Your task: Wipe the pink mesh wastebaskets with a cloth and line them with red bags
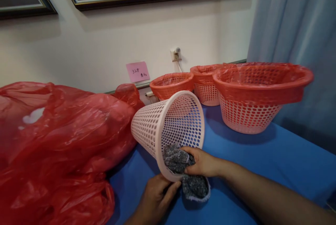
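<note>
A heap of red plastic bags [57,148] is filling the left of the frame, running off its left and bottom edges and touching the pale pink mesh basket [168,130] beside it. That basket is lying tilted on the blue tabletop [275,162] at lower centre, its long axis running from the narrow base at centre left to the wide mouth, which is facing toward the lower right. Three lined red baskets [259,95] are standing upright at upper right. The right hand [202,162] is closing around a grey cloth [183,172] at the basket's mouth, the cloth hanging partly out. The left hand [156,197] is gripping the basket's lower rim; its fingertips are hidden underneath, and its wrist is cut off by the bottom edge.
</note>
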A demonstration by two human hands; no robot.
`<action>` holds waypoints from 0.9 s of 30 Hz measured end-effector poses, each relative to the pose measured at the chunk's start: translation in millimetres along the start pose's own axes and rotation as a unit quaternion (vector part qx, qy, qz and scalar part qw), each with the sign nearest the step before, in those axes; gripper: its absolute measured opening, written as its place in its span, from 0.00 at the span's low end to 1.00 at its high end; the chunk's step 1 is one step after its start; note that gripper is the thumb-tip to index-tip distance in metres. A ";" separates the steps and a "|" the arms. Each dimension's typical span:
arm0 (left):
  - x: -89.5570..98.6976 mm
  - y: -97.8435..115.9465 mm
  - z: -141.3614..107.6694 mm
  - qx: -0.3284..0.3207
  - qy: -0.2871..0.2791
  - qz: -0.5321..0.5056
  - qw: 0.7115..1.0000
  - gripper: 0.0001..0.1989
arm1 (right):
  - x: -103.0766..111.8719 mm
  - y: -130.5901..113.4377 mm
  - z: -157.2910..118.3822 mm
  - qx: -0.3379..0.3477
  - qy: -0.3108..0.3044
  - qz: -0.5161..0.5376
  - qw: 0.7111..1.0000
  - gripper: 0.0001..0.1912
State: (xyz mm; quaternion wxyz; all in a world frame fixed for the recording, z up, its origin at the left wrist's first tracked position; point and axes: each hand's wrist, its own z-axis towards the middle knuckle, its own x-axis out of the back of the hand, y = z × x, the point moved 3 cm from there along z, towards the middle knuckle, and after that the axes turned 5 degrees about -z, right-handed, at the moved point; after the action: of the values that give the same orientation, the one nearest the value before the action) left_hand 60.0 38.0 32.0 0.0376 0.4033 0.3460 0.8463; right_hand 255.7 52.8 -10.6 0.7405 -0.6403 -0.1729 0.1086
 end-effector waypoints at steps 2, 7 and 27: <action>2.8 4.8 -3.1 -0.033 0.046 0.015 0.998 0.11 | 0.2 -4.6 -2.6 0.011 -0.012 -0.017 1.000 0.32; 11.4 10.2 -6.5 -0.035 0.111 0.033 0.993 0.06 | 23.6 -7.2 -10.1 0.005 0.054 -0.308 0.950 0.32; 34.0 -3.0 -12.5 0.084 0.210 0.044 0.973 0.15 | -14.3 3.3 -0.8 -0.009 -0.004 0.037 0.999 0.36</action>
State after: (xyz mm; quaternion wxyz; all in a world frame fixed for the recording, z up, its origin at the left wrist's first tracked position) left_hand 27.7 45.0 47.0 -0.1070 0.2329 0.3977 0.8810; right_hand 243.1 47.1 -15.6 0.7292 -0.6528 -0.1532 0.1367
